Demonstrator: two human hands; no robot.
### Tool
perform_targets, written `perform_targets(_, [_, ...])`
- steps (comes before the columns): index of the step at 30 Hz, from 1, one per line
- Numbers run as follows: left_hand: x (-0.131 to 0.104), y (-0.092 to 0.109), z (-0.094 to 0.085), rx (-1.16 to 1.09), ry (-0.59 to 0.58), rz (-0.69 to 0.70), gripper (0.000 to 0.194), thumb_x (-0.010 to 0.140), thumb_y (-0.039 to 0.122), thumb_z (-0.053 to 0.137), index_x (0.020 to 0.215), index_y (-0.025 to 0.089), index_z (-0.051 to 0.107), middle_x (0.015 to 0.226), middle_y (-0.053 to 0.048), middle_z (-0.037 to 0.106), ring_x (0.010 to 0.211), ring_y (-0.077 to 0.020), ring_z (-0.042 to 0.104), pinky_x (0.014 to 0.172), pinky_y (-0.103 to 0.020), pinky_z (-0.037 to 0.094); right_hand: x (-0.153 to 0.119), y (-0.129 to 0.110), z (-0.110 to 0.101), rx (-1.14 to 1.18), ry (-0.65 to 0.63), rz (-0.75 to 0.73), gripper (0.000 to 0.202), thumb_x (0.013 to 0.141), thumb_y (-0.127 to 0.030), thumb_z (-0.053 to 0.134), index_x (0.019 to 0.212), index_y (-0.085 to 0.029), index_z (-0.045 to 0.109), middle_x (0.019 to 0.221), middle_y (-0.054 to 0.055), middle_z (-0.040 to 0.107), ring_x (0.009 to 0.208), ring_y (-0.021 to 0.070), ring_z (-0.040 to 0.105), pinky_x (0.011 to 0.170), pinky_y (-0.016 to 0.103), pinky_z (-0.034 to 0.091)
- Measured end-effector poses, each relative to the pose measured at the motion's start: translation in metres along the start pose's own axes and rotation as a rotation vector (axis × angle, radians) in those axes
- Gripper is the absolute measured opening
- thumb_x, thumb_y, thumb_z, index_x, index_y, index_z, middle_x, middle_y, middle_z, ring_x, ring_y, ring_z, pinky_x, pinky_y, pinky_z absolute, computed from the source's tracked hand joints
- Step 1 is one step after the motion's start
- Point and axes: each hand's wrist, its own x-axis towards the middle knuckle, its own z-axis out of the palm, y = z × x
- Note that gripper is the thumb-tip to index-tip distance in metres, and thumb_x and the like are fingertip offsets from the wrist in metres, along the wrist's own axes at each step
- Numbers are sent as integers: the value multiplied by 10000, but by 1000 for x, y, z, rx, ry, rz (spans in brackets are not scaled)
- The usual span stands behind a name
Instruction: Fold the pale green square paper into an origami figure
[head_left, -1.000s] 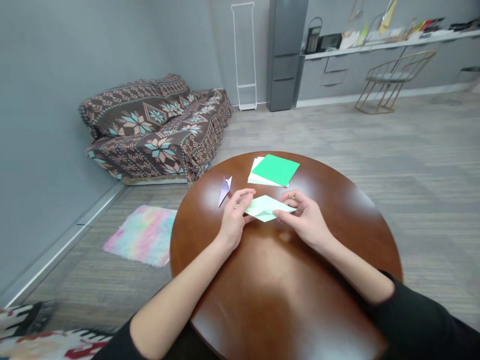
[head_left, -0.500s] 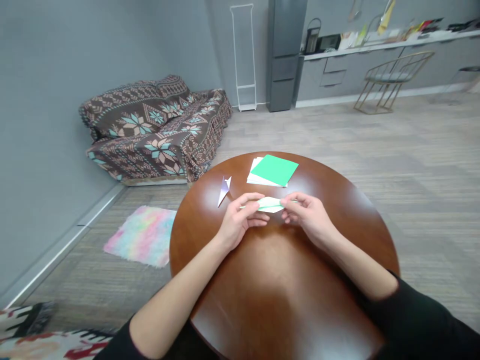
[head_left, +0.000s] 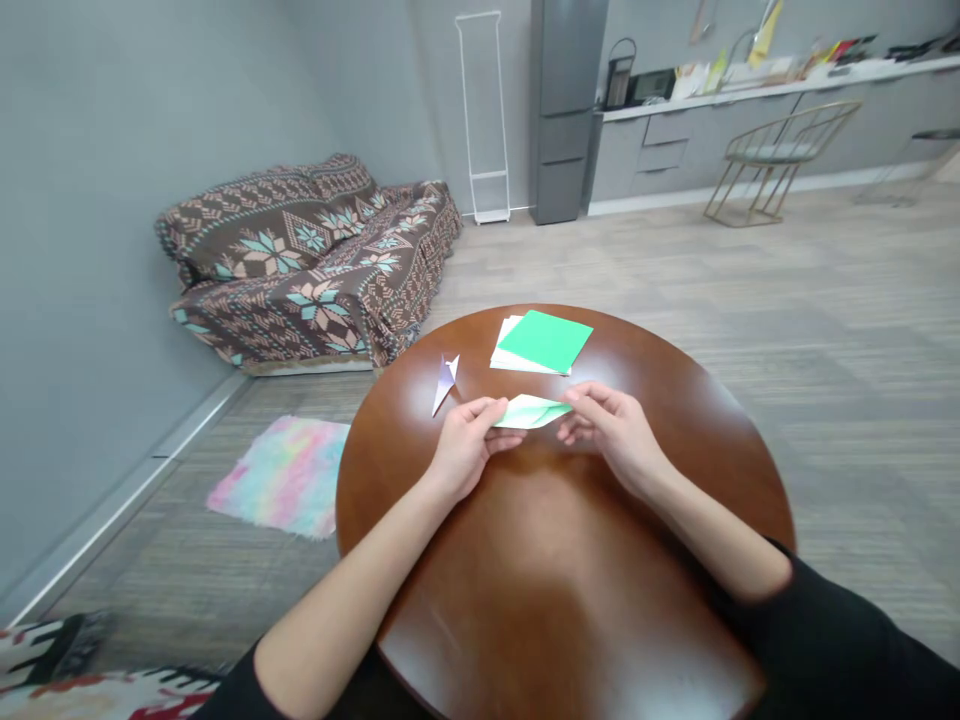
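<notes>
Between my hands, above the table, is a partly folded sheet of origami paper [head_left: 529, 411], white with pale green showing along its folds. My left hand [head_left: 474, 440] pinches its left end between thumb and fingers. The thumb and forefinger of my right hand [head_left: 606, 420] are closed on its right tip, the other fingers curled below. Beyond my hands lies a stack of square paper [head_left: 546, 341], a bright green sheet on top and white ones under it. A small folded purple and white paper piece [head_left: 445, 384] lies to the left of the stack.
The round brown wooden table [head_left: 555, 560] has its curved far edge just past the paper stack. A couch with a patterned cover [head_left: 315, 270] stands at the back left. A fluffy pastel rug [head_left: 289, 475] lies on the floor, and a wire-backed chair [head_left: 784, 155] stands by the kitchen counter.
My left fingers have shifted from lying over the paper to gripping its left end. The paper is now tilted and opened a little, showing more green inside. My right hand has barely moved.
</notes>
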Motion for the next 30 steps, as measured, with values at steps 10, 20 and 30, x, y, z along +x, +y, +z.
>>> perform_targets(10, [-2, 4, 1, -115, -3, 19, 183, 865, 307, 681, 909, 129, 681, 900, -59, 729, 748, -148, 724, 701, -241, 598, 0, 2, 0, -56, 33, -76, 301, 778, -448, 799, 783, -171, 682, 715, 34, 737, 545, 110, 635, 574, 242, 514])
perform_targets(20, [-5, 3, 2, -75, -74, 59, 269, 806, 280, 757, 1041, 165, 694, 1103, -91, 729, 950, -192, 708, 870, -325, 569, 0, -1, 2, -94, 24, -79, 335, 705, -400, 852, 866, -167, 674, 691, 32, 734, 584, 143, 657, 585, 266, 521])
perform_targets(30, [-8, 2, 4, 13, -129, -111, 373, 722, 384, 855, 977, 131, 755, 963, -82, 736, 785, -128, 701, 747, -233, 579, -2, 2, 1, -123, 30, -232, 331, 805, -374, 774, 1032, -205, 603, 712, -16, 699, 571, 142, 649, 559, 285, 535])
